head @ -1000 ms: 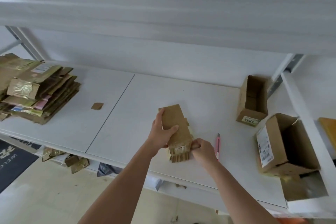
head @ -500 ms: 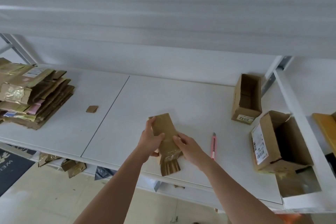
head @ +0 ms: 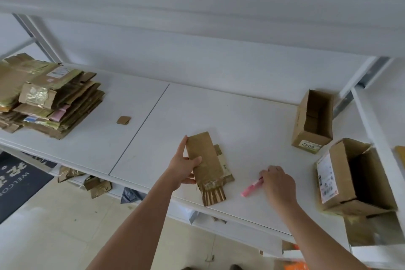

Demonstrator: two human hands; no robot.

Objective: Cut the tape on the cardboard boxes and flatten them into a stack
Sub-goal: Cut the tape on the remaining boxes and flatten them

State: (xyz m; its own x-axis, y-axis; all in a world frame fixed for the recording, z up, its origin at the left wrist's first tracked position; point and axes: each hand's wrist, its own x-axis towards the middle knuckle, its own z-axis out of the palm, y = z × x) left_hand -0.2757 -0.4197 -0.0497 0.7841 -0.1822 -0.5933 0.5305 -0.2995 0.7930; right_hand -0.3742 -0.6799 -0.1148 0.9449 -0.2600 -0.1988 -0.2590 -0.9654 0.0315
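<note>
Your left hand (head: 183, 167) grips the flattened box (head: 207, 163) by its left edge, thumb across the top face, fingers curled underneath. The box lies near the front edge of the white bench (head: 219, 112), its taped end toward you.

Your right hand (head: 277, 182) is down on the pink cutter (head: 252, 187), fingertips curled at its far end. You cannot tell whether they have closed round it; the cutter lies on the bench just right of the flattened box.

The stack of flattened boxes (head: 48, 96) sits at far left, well apart. A small cardboard scrap (head: 123, 120) lies between the stack and the bench seam.

Two open boxes stand at right: a narrow one (head: 313, 120) with a numbered label, and a larger one (head: 355, 178) nearer you, tipped on its side.
</note>
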